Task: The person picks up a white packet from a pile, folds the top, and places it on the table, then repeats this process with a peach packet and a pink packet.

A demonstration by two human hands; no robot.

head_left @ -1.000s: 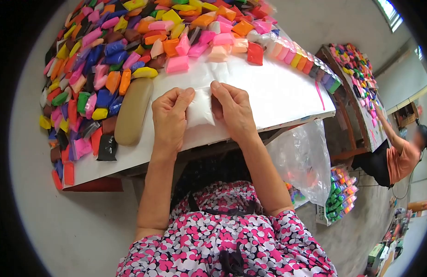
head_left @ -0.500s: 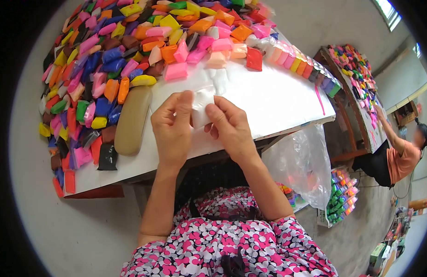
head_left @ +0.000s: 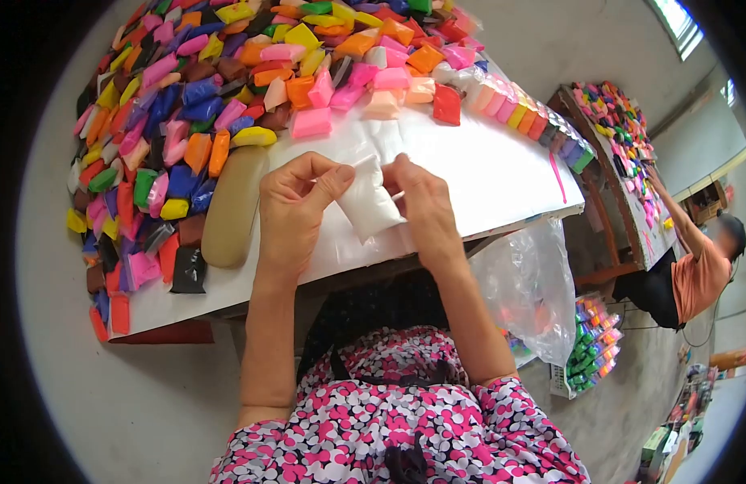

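Head view: left hand [head_left: 295, 206], grip pinching white packet [head_left: 368, 203] near its upper-left edge, above worktop [head_left: 494, 173]; right hand [head_left: 429, 208] just beside packet, grip unclear.

- We look through one view, worn on the head, facing forward and steeply down
- We see a wide, bowed picture inside a curved black border [head_left: 2, 242]
- Lowest and very near us comes the wearer's shirt [head_left: 340, 440], seen from above
- We follow the forearms [head_left: 269, 347] up the frame to the left hand [head_left: 296, 202] and right hand [head_left: 427, 203], both close, about the middle
- Beyond them we face the table [head_left: 486, 177] from its front edge, looking down on its top
- Farther off, at right, we get another person [head_left: 700, 282], tilted in view, and a window [head_left: 675, 22] above
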